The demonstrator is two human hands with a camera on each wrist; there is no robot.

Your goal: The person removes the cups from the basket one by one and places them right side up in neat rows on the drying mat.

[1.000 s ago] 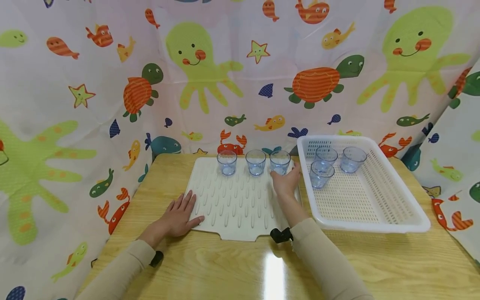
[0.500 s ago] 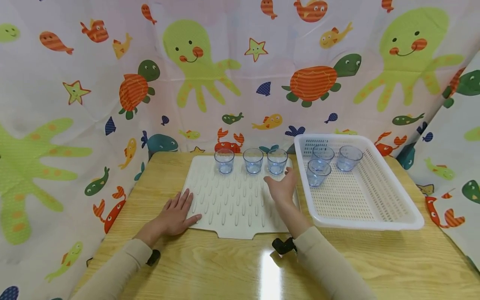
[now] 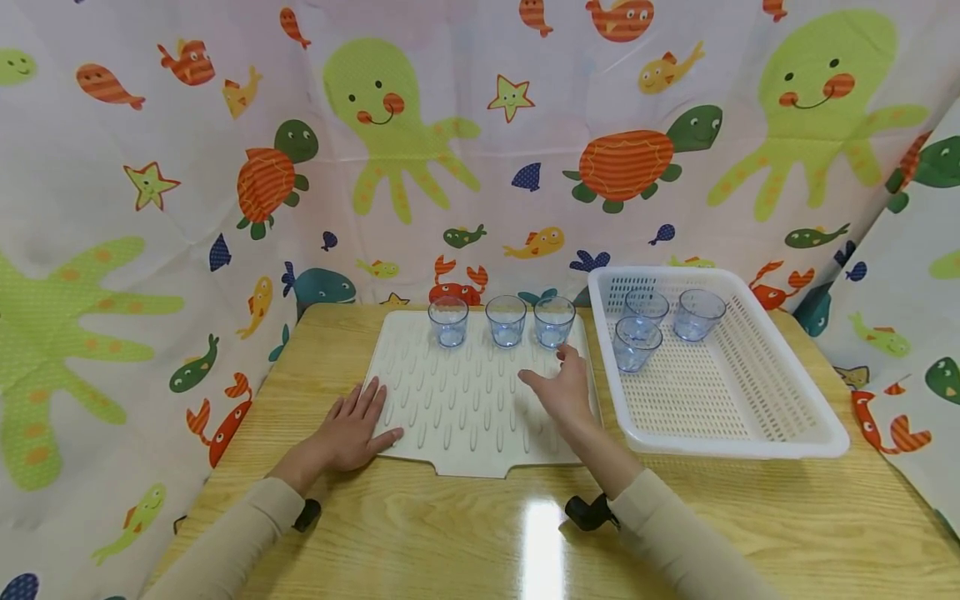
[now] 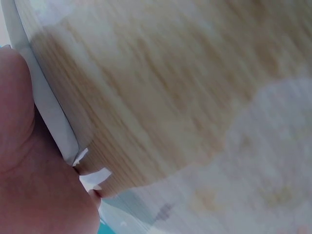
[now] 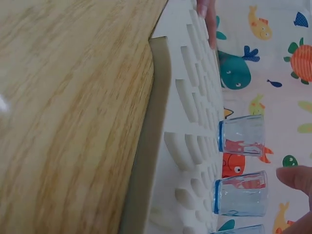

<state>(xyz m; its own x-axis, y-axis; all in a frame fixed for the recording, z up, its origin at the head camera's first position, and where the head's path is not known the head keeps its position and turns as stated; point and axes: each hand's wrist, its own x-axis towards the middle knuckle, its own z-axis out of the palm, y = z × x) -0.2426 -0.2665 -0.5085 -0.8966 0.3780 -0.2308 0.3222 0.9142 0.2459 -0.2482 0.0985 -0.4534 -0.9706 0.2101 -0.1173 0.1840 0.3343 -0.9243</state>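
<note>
On a white ridged drying board (image 3: 465, 433), three clear bluish glasses stand upright in a row along the far edge: a left glass (image 3: 448, 323), a middle glass (image 3: 506, 322) and a right glass (image 3: 554, 322). My left hand (image 3: 351, 432) rests palm down over the board's left edge, fingers straight. Just in front of the right glass, my right hand (image 3: 561, 390) hovers above the board, thumb spread away from relaxed fingers, holding nothing. In the right wrist view, part of the right hand (image 5: 298, 187) shows at the side, beyond two glasses (image 5: 241, 193).
A white perforated basket (image 3: 738, 450) stands right of the board. Inside, at its left and back, are three more glasses (image 3: 636, 346). Both lie on a wooden table (image 3: 390, 542), with a sea-animal curtain (image 3: 480, 150) behind and at both sides.
My right hand has let go of the right glass and drawn back toward me, its fingers now apart from it. The glass stays standing. My left hand keeps its place on the board's edge.
</note>
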